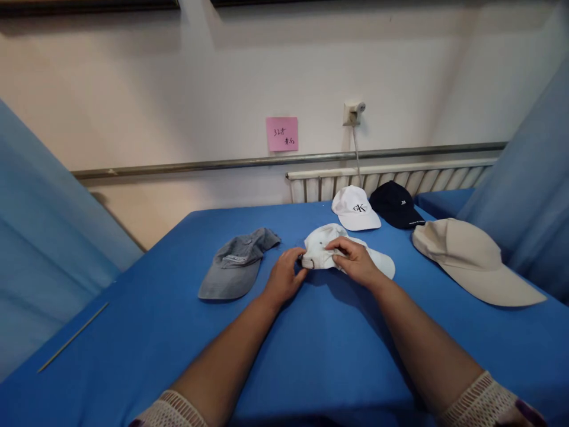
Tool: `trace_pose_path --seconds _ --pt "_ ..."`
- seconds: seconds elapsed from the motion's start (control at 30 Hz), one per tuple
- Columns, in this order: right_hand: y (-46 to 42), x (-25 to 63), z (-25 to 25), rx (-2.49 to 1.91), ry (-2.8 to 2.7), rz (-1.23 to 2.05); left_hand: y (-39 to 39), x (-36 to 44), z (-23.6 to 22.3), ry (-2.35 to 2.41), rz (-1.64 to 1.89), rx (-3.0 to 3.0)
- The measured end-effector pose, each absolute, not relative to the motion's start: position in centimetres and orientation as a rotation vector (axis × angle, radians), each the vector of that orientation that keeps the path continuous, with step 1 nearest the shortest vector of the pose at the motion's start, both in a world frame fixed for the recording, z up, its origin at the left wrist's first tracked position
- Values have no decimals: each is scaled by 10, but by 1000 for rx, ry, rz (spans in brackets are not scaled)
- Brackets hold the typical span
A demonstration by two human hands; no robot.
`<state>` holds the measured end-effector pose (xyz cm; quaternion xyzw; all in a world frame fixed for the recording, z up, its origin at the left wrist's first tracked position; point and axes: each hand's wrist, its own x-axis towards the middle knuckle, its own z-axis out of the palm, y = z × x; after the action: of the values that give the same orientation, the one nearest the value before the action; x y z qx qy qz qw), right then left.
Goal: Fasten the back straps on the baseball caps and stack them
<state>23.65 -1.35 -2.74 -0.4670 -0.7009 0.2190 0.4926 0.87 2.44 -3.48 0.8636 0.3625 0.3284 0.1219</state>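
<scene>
A plain white baseball cap (316,240) sits on the blue-covered table (306,350), its brim (383,263) pointing right. My left hand (285,274) grips the cap's back edge by the strap and buckle, fingers closed around it. Over the cap's near side, my right hand (354,261) pinches the fabric between thumb and fingers. To the left of my hands lies a grey, worn-looking baseball cap (235,267). Behind the plain cap stands another white cap with black letters (355,207).
A black cap (393,204) lies at the back right, and a large beige cap (471,255) in front of it. A thin stick (73,338) rests at the left. Behind are a radiator (324,187), a rail (213,164), a plugged socket (352,114) and a pink note (282,134). Blue curtains (44,237) hang on both sides.
</scene>
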Motion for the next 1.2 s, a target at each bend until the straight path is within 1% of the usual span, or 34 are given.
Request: trace_pose_path --seconds 0.07,0.13,0.2,0.23,0.37,0.5,0.6,0.83,0.93,1.1,1.2 --pt "-15 233 -27 -1193 -1683 396 21 9 -31 1094 972 2511" --pt "-19 228 -23 -1256 -1694 131 18 10 -28 1116 966 2509" --pt "-25 221 -17 -1245 -1787 -79 16 11 -27 1087 954 2502" --pt "-28 217 -15 -1215 -1868 -118 15 11 -27 1063 952 2496" --pt "-31 203 -17 -1187 -2144 3 14 12 -27 1034 971 2459" --pt "-20 200 -33 -1334 -2113 142 15 10 -23 938 982 2427" --pt "-15 202 -39 -1360 -2083 163 15 10 -20 866 946 2429" --pt "-17 201 -40 -1307 -2190 125 17 10 -22 886 795 2396" --pt "-15 203 -42 -1289 -2168 151 21 5 -21 783 791 2181" --pt "-10 206 -47 -1252 -2041 232 30 1 -25 769 916 1619" --pt "-8 207 -48 -1231 -1969 260 34 0 -29 811 909 1611"
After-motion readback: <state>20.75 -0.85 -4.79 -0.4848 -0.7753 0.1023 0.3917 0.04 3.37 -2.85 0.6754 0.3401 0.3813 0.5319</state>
